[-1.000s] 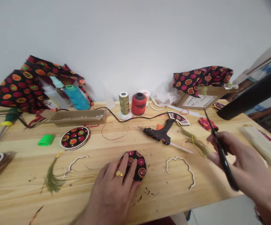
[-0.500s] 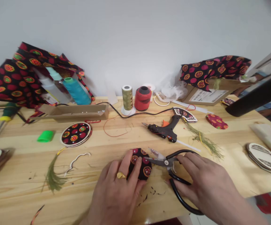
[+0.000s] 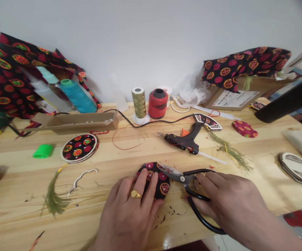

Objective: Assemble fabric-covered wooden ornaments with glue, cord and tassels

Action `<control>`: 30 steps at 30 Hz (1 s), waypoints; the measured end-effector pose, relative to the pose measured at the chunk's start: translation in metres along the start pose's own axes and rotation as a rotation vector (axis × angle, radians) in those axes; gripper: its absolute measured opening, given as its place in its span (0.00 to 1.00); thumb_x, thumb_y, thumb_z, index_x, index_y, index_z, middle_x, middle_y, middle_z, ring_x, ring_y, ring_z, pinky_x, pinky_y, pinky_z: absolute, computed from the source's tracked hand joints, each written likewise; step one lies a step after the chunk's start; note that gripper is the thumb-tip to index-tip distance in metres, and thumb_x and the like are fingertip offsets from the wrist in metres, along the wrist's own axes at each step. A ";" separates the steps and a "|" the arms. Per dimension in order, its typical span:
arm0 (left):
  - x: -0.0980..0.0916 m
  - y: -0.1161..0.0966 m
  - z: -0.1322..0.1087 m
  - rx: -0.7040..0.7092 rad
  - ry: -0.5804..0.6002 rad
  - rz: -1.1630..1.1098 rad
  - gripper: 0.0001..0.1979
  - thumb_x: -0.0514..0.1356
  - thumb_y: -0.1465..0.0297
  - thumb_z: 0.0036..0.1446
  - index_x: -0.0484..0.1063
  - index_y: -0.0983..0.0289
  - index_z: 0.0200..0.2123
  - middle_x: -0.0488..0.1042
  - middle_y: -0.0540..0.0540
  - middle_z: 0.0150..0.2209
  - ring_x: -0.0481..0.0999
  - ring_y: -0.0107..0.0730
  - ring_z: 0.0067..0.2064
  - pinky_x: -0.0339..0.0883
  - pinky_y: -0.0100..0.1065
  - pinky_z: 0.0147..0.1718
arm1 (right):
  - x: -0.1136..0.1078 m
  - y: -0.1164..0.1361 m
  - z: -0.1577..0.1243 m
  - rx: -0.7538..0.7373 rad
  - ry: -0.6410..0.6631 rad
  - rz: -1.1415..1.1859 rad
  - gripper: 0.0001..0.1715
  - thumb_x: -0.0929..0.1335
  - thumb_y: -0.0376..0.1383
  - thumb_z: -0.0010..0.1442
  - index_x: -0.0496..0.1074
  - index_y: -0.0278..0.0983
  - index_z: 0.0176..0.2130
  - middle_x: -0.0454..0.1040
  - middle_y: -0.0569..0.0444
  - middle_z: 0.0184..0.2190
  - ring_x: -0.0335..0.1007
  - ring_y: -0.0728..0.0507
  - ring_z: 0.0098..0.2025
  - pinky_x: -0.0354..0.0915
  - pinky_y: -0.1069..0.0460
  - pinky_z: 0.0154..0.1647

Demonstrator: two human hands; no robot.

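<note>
My left hand (image 3: pixel 131 205), with a gold ring on one finger, holds a black fabric piece (image 3: pixel 163 188) with a red and orange round pattern down against the wooden table. Its fingers lie across the top of the piece and hide part of it. In my right hand (image 3: pixel 227 198) are black-handled scissors (image 3: pixel 182 179), fingers wrapped round the grips. The blades reach to the upper right edge of the fabric piece, and their tips touch or overlap it. Small dark scraps (image 3: pixel 163 219) lie on the table just below the piece.
A black glue gun (image 3: pixel 184 139) lies beyond the scissors. Thread spools (image 3: pixel 139 104) and a cardboard tray (image 3: pixel 83 123) stand along the back. A round fabric ornament (image 3: pixel 79 148) with a green tassel (image 3: pixel 55 197) lies at left. Fabric drapes over a carton (image 3: pixel 235 99) at right.
The scissor blades have swung up towards the fabric piece's upper edge and come closer together. My left hand keeps its hold. The whole view has shifted slightly.
</note>
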State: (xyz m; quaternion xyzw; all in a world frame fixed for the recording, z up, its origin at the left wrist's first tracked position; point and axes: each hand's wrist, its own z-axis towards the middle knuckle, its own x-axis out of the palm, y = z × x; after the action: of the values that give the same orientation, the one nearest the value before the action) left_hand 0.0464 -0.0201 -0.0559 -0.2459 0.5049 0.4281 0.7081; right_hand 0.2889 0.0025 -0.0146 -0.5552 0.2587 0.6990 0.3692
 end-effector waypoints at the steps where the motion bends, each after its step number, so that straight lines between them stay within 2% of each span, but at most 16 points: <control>1: 0.000 0.000 0.000 0.005 0.003 -0.001 0.22 0.57 0.64 0.61 0.70 0.65 0.56 0.73 0.63 0.53 0.71 0.45 0.45 0.70 0.44 0.40 | -0.001 -0.001 0.000 -0.008 0.015 -0.010 0.27 0.53 0.44 0.71 0.67 0.40 0.26 0.69 0.54 0.19 0.66 0.45 0.19 0.55 0.49 0.21; 6: -0.001 0.000 0.001 -0.001 -0.002 -0.011 0.21 0.57 0.65 0.61 0.71 0.65 0.55 0.74 0.63 0.53 0.71 0.45 0.44 0.71 0.44 0.39 | -0.002 -0.005 0.002 -0.022 0.055 -0.008 0.26 0.55 0.44 0.70 0.67 0.39 0.25 0.69 0.54 0.19 0.67 0.44 0.19 0.57 0.50 0.21; 14: 0.000 0.000 0.001 0.004 0.006 0.001 0.21 0.58 0.64 0.61 0.70 0.65 0.56 0.73 0.62 0.54 0.72 0.45 0.45 0.71 0.45 0.40 | -0.002 -0.007 0.007 -0.029 0.132 0.031 0.13 0.66 0.39 0.61 0.69 0.38 0.25 0.72 0.54 0.20 0.69 0.43 0.19 0.59 0.50 0.19; 19: 0.000 0.000 0.001 0.011 -0.006 0.006 0.21 0.57 0.64 0.61 0.70 0.65 0.56 0.73 0.62 0.53 0.72 0.44 0.44 0.71 0.44 0.40 | -0.002 -0.006 0.009 -0.047 0.118 0.005 0.13 0.66 0.38 0.59 0.68 0.39 0.24 0.71 0.56 0.18 0.69 0.43 0.17 0.58 0.50 0.18; 23: -0.001 0.000 0.002 0.018 -0.025 0.001 0.21 0.58 0.64 0.61 0.71 0.66 0.55 0.74 0.64 0.52 0.72 0.45 0.44 0.72 0.44 0.38 | -0.004 -0.009 0.008 -0.043 0.098 0.001 0.15 0.63 0.38 0.62 0.68 0.39 0.24 0.71 0.55 0.18 0.70 0.44 0.18 0.58 0.50 0.18; 27: -0.001 -0.001 0.002 0.008 0.001 0.004 0.21 0.58 0.65 0.61 0.70 0.64 0.56 0.74 0.62 0.53 0.71 0.45 0.45 0.72 0.44 0.40 | -0.007 -0.016 0.000 0.029 0.054 -0.015 0.16 0.61 0.39 0.63 0.68 0.39 0.26 0.71 0.55 0.18 0.70 0.44 0.17 0.57 0.51 0.18; 30: 0.000 -0.001 0.002 0.007 -0.019 0.022 0.21 0.58 0.65 0.60 0.71 0.65 0.55 0.75 0.61 0.52 0.71 0.45 0.44 0.72 0.44 0.38 | -0.008 -0.019 -0.005 0.165 0.167 0.016 0.13 0.64 0.40 0.60 0.67 0.38 0.25 0.71 0.55 0.18 0.70 0.44 0.17 0.59 0.52 0.17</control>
State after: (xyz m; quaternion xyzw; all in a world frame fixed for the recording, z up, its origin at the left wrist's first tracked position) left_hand 0.0478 -0.0194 -0.0551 -0.2340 0.5023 0.4364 0.7089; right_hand 0.3079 0.0077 -0.0077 -0.5773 0.3494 0.6295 0.3852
